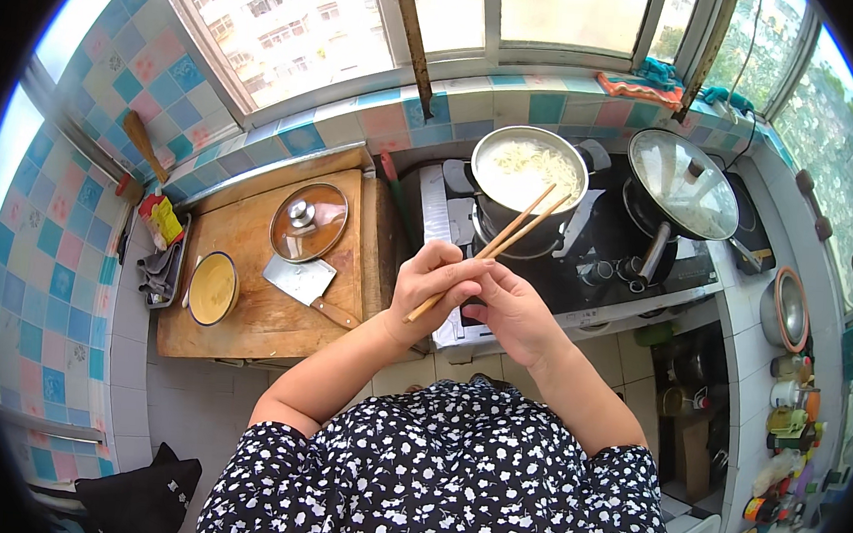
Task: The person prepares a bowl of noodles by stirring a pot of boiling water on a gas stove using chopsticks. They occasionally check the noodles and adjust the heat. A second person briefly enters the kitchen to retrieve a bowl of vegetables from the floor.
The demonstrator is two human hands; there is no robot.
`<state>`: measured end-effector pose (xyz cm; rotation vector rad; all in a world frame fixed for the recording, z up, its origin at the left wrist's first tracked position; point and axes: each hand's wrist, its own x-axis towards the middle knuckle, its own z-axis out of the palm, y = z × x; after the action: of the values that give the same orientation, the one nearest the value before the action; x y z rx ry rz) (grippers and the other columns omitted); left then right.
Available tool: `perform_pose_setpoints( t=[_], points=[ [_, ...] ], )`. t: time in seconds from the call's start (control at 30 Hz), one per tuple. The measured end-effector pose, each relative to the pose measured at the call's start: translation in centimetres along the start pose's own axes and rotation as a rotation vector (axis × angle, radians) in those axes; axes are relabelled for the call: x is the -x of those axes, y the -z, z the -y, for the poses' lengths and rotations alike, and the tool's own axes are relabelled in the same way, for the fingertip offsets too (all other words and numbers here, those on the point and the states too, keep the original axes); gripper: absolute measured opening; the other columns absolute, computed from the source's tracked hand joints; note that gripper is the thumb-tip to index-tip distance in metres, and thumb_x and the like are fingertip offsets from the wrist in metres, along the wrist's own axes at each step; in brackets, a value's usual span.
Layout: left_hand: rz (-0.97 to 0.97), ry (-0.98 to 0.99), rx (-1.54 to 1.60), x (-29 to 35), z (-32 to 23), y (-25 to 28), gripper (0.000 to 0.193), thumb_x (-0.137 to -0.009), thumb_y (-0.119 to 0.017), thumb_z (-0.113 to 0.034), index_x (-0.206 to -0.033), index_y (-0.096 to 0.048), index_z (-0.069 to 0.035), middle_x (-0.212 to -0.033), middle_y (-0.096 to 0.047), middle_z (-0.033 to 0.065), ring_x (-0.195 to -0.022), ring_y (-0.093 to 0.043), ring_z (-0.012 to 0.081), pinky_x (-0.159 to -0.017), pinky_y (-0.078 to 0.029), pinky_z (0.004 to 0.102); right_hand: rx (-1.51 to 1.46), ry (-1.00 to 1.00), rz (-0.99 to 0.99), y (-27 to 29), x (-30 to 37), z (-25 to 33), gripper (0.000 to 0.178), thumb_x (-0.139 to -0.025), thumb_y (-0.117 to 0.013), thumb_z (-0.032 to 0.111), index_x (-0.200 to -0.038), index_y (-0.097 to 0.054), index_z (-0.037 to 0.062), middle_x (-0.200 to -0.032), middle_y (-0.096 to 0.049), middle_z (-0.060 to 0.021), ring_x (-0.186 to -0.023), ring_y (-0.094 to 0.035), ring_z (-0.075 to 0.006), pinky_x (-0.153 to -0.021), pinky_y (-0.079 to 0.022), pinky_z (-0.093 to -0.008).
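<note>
My left hand is closed around a pair of wooden chopsticks. Their tips slant up and right, over the rim of a steel pot. Pale noodles float in whitish liquid inside that pot, which stands on the black stove. Against the left fingers rests my right hand, its fingertips drawn together near the chopsticks. Whatever lies between those right fingertips, if anything, is hidden. Both hands are in front of the stove's near edge, below the pot.
A glass-lidded pan occupies the right burner, its handle toward me. Left of the stove, a wooden board bears a cleaver, a glass lid and a yellow bowl. A metal bowl and several jars line the right side.
</note>
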<state>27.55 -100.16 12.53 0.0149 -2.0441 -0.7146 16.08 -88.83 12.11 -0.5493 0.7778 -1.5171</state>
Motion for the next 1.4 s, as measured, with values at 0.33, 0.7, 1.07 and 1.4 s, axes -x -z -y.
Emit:
perform_pose_setpoints(
  t=[0.33, 0.7, 1.07, 1.4],
  points=[
    [0.351, 0.52, 0.408, -8.4, 8.0, -2.0, 0.022, -0.09, -0.053, -0.014, -0.103, -0.062, 0.001, -0.086, -0.065, 0.008, -0.077, -0.063, 0.0128, -0.071, -0.049, 0.0244, 0.069, 0.086, -0.31, 6.1, 8.3, 3.1, 0.023, -0.093, -0.049, 0.017, -0.112, -0.056, 0.0066, -0.1, -0.057, -0.0006, -0.089, -0.054, -0.0095, -0.075, -0.045, -0.0238],
    [0.445, -0.046, -0.261, -12.3, 11.3, -4.6, 0.011, -0.082, -0.061, -0.013, -0.09, -0.065, -0.006, -0.076, -0.065, 0.0118, -0.067, -0.064, 0.0259, -0.06, -0.05, 0.0304, 0.278, 0.042, -0.707, 15.7, 8.3, -0.7, 0.019, -0.091, -0.051, 0.015, -0.106, -0.058, 0.0075, -0.097, -0.058, -0.0005, -0.085, -0.054, -0.01, -0.074, -0.044, -0.0252],
    [0.206, 0.754, 0.139, -10.8, 18.9, -3.2, 0.017, -0.088, -0.059, -0.019, -0.088, -0.063, -0.002, -0.079, -0.065, 0.0025, -0.07, -0.061, 0.0073, -0.059, -0.046, 0.0204, 1.836, -0.006, -0.614, 21.5, 3.4, -5.4, 0.052, -0.078, -0.064, 0.021, -0.123, -0.048, 0.0002, -0.132, -0.044, -0.0132, -0.123, -0.039, -0.03, -0.101, -0.034, -0.0396],
    [-0.105, 1.278, 0.58, -10.7, 21.1, -4.3, 0.025, -0.09, -0.052, -0.019, -0.087, -0.058, 0.004, -0.081, -0.064, 0.0149, -0.071, -0.066, 0.0201, -0.056, -0.055, 0.0228, 2.099, -0.225, -0.481, 21.3, 2.5, -6.4, 0.067, -0.075, -0.067, 0.028, -0.129, -0.041, -0.0034, -0.139, -0.035, -0.0178, -0.126, -0.034, -0.0308, -0.107, -0.025, -0.0407]
  ],
)
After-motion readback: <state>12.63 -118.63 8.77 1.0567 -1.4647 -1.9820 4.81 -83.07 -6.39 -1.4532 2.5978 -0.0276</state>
